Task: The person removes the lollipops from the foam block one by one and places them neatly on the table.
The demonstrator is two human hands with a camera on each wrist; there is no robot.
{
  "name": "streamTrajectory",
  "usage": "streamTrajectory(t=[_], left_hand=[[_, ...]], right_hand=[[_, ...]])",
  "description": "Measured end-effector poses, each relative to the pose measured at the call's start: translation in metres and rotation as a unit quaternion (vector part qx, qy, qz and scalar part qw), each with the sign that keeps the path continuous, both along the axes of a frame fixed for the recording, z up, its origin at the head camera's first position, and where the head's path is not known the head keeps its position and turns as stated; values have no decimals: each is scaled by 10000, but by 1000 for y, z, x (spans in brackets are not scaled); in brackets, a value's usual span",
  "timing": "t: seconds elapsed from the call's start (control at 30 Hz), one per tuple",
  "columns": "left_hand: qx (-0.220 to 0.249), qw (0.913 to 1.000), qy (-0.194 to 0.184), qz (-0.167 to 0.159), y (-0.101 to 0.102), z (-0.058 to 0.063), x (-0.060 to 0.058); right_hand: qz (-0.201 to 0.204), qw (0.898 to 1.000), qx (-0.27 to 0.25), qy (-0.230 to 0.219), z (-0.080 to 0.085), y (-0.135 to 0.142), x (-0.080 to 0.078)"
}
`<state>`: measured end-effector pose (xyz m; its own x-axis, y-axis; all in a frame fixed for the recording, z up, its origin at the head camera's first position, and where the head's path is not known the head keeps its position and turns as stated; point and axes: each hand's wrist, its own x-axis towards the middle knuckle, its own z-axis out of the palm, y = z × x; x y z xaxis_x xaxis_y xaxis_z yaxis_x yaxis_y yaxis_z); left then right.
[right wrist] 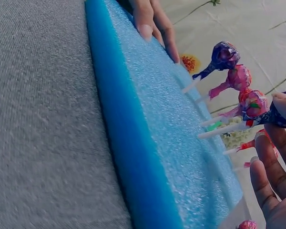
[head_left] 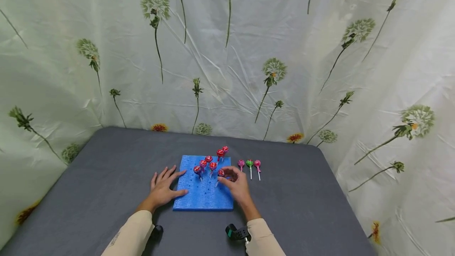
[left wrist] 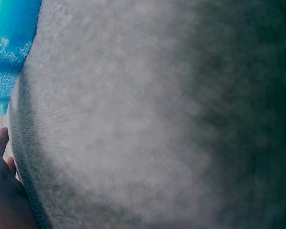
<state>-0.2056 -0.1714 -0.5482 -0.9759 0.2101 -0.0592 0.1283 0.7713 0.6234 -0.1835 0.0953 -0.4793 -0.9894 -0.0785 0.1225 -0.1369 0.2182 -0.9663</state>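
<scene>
A blue foam board (head_left: 202, 202) dotted with small holes lies flat on the table. Several wrapped lollipops (head_left: 213, 165) stand in its far half, sticks down, heads up. My left hand (head_left: 161, 189) rests at the board's left edge, fingers spread, thumb and a fingertip on it; the left wrist view catches just part of that hand (left wrist: 5, 176) at its edge. Over the board's right side my right hand (head_left: 239, 187) pinches a lollipop (head_left: 221, 173) by its head. In the right wrist view its dark blue wrapper (right wrist: 258, 119) shows, and the white stick slants down to the board's surface.
Right of the board, a pink lollipop (head_left: 241, 163), a green lollipop (head_left: 250, 163) and another pink lollipop (head_left: 257, 164) lie in a row on the grey table (head_left: 295, 196). A white flowered curtain (head_left: 227, 70) hangs behind the table.
</scene>
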Motion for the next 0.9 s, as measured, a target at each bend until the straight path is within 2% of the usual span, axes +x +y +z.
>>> streamTrajectory(t=[0.5,0.77,0.9], left_hand=[[-73,9999,-94,17,0,0,-1],[-57,10000,-68,30,2,2,-1],[-69,9999,-85,52,2,2,0]], right_hand=[[94,9998,94,157,0,25,-20],[-53,9996,215,182,2,44,-26],[-84,9994,251,225,-10,56,-39]])
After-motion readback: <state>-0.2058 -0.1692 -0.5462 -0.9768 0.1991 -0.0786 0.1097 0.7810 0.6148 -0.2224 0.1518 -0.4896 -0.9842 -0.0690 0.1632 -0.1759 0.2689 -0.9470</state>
